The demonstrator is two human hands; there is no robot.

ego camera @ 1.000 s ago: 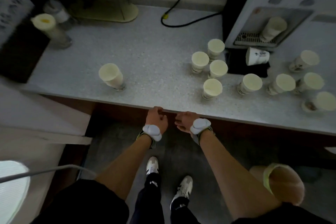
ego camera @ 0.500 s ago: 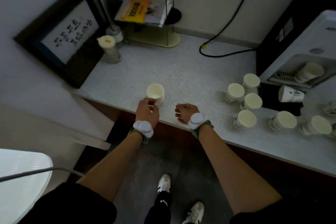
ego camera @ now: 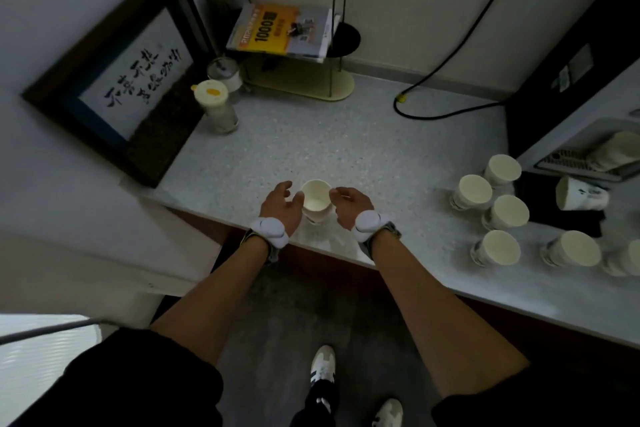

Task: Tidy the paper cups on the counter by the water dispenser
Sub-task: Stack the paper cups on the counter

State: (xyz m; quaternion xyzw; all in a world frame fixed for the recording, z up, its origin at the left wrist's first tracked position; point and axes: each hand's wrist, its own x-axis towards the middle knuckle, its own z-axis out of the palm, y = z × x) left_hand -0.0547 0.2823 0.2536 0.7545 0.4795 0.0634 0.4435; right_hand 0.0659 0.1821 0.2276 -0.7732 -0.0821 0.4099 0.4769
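Observation:
One white paper cup [ego camera: 316,204] stands upright near the front edge of the speckled counter [ego camera: 363,146], between my two hands. My left hand [ego camera: 280,206] is open beside it, thumb against the cup's left wall. My right hand [ego camera: 350,207] pinches the cup's right rim with its fingertips. Several more paper cups [ego camera: 508,213] stand in a loose cluster at the right. Another cup [ego camera: 581,193] lies on its side on a black mat. One leans in the tray of the water dispenser [ego camera: 585,135].
A framed calligraphy picture [ego camera: 131,80] leans on the left wall. A lidded jar [ego camera: 215,105] and a small wire rack with a book [ego camera: 280,29] stand at the back. A black cable [ego camera: 446,111] loops across the back of the counter.
My view swung left and nearer to the lone cup. My left hand reached it first; my right hand has now come up to its right rim, so the cup sits between both hands.

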